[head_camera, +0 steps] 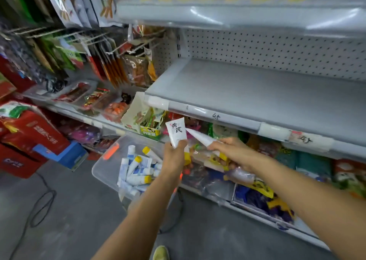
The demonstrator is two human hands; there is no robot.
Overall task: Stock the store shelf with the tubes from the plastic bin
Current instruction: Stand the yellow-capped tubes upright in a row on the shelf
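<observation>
Bright overhead light glares on the shelf edges (213,19); frame borders bend and blur softly.

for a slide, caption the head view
Left hand holds a white tube with black lettering, right hand a plain white tube, near the clear plastic bin and the grey metal shelf.

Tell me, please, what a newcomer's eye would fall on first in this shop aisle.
Two white tubes held up at centre draw the eye first: the left hand grips a lettered tube upright, and the right hand holds a second tube angled toward it. Behind them runs a bare grey shelf. Below left of the hands, a clear plastic bin holds a heap of tubes with yellow caps.
</observation>
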